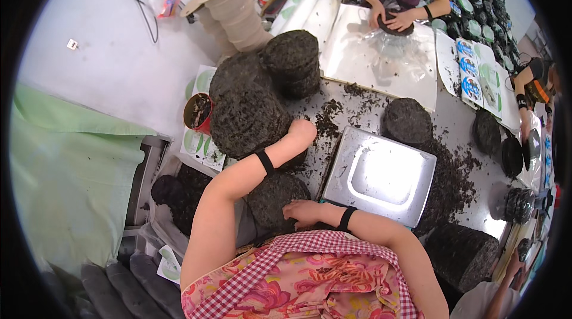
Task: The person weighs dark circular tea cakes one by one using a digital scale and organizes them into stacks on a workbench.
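My left hand (302, 133) reaches over to the right edge of a stack of dark, rough round cakes (250, 119), which look like dried seaweed. Its fingers are turned away and mostly hidden, so their grip is unclear. Closer to my body, my right hand (302, 212) has its bent fingers on the right edge of another dark round cake (275, 200). That cake lies partly below my left forearm. A silver metal weighing pan (338, 183) sits just right of both hands, bright with glare.
Left of the stack stands a red tub (198, 111) with dark scraps. A taller cake stack (292, 62) is behind. More cakes (407, 121) and crumbs lie past the pan. Across the table, a person handles a dark cake (395, 23) over clear plastic (393, 50). Others work at right.
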Demonstrator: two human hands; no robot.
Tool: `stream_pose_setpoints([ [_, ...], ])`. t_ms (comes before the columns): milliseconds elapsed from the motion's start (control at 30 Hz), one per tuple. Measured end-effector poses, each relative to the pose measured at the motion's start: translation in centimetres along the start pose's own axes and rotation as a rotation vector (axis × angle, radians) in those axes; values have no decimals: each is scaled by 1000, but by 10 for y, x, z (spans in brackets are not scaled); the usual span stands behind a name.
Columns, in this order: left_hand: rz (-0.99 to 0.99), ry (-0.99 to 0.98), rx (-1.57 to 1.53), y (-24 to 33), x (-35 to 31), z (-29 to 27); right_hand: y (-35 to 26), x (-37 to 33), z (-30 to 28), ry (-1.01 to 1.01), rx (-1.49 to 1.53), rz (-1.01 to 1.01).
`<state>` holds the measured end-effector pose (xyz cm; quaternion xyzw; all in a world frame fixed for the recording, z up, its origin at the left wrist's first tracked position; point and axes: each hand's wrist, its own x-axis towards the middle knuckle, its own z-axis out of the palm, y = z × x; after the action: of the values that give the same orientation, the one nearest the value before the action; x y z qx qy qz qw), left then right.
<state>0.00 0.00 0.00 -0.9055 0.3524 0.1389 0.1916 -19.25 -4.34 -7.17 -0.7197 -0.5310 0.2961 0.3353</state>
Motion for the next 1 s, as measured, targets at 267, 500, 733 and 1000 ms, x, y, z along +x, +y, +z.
stream_pose_setpoints([
  [267, 118, 511, -1071, -40, -108, -141, -8, -4, -14, 68, -68, -20],
  [500, -865, 597, 18, -286, -187, 20, -22, -81, -45, 584, -321, 176],
  [733, -174, 1195, -443, -72, -175, -93, -6, -208, -28, 957, -599, 887],
  [1000, -402, 1128, -453, -3, -228, 100, -236, -383, 34, 1451, -832, 1503],
])
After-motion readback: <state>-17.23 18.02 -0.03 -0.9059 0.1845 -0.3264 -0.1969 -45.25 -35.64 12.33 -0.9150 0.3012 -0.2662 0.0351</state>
